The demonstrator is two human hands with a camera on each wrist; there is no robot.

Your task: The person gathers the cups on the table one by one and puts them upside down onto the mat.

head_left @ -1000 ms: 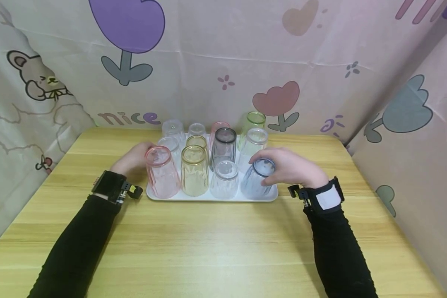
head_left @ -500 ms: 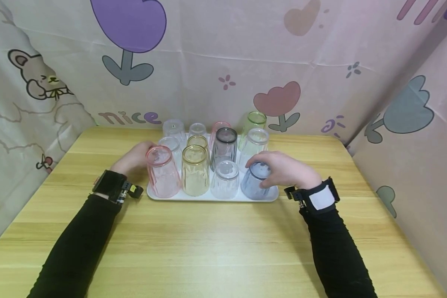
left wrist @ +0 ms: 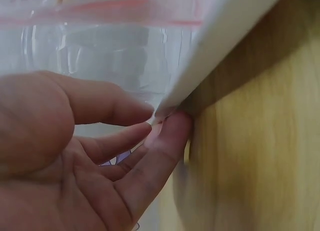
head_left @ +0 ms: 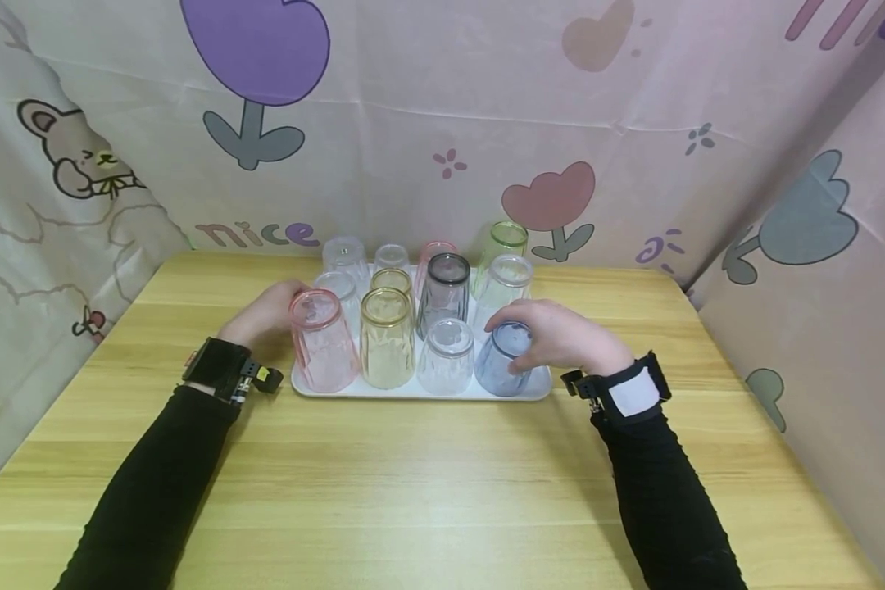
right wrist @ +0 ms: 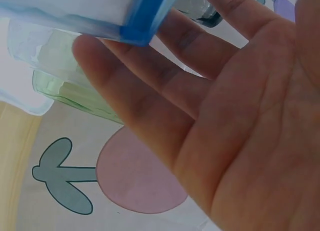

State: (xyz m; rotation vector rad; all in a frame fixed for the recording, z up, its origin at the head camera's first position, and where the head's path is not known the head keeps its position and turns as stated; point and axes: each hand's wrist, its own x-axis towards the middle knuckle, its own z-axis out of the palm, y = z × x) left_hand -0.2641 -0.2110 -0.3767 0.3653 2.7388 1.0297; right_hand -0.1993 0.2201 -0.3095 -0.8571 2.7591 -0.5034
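At the left end of the white tray (head_left: pixel 383 394), my left hand (head_left: pixel 261 315) pinches the edge, with the thumb above and fingertips beneath in the left wrist view. The pink-rimmed glass (head_left: pixel 326 360) stands close to that hand. My right hand (head_left: pixel 564 334) holds a blue glass (head_left: pixel 496 375) at its upturned base, with the thumb in front and fingers behind. This glass stands upside down at the tray's front right corner. In the right wrist view the fingers (right wrist: pixel 135 98) reach along behind the blue glass, and the palm is apart from it.
Several other upturned glasses crowd the tray, among them a yellow glass (head_left: pixel 387 352), a clear glass (head_left: pixel 446 365), a dark grey glass (head_left: pixel 444 299) and a green glass (head_left: pixel 507 238) at the back. A printed cloth (head_left: pixel 413 123) hangs behind the wooden table (head_left: pixel 428 483).
The blue glass has gone from tilted to upright, its top shifting left and slightly down with my right hand. My left hand has stayed at the tray's edge.
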